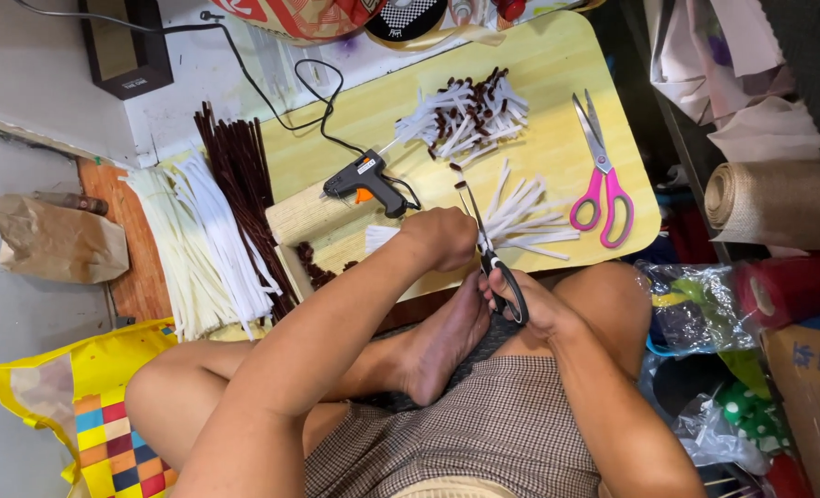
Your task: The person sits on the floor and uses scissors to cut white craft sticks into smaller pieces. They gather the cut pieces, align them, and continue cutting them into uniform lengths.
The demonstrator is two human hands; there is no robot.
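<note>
The person sits on the floor with crossed legs, at the near edge of a low yellow surface [557, 55]. The right hand [531, 300] has its fingers through the black scissors [495, 254], blades pointing away. The left hand [442, 238] is curled shut around white fuzzy sticks [377, 238], right beside the blades.

A good bit looks done. A heap of short white and brown pieces [465, 115] lies at the far side, and some cut white pieces [525, 217] lie just past the hands. Much looks left: long white sticks [202, 240] and long brown sticks [235, 166] wait in bundles on the left.

A black glue gun [365, 180] and pink scissors [601, 175] lie on the surface. A crumpled brown paper bag [55, 242] sits far left. A yellow bag with coloured squares [87, 415] is near left. Clear plastic bags [696, 309] and a tan roll [769, 203] are on the right.
</note>
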